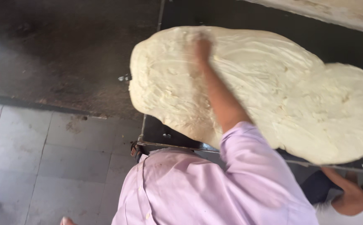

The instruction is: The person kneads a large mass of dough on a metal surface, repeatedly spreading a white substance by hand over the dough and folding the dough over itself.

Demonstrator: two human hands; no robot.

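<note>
- Our right hand point(201, 46) is pushed into the top of a huge slab of pale dough point(248, 91); the fingers are sunk in and blurred, so we can't tell how spread they are.
- The dough lies across the dark metal tabletop point(160, 133), hanging over its near edge.
- Our left hand is out of view, hidden below the lilac shirt sleeve point(248, 166).
- Another person's arm point(348, 196) shows bottom right, cut off by the frame.
- Grey floor tiles point(44, 158) at left.
</note>
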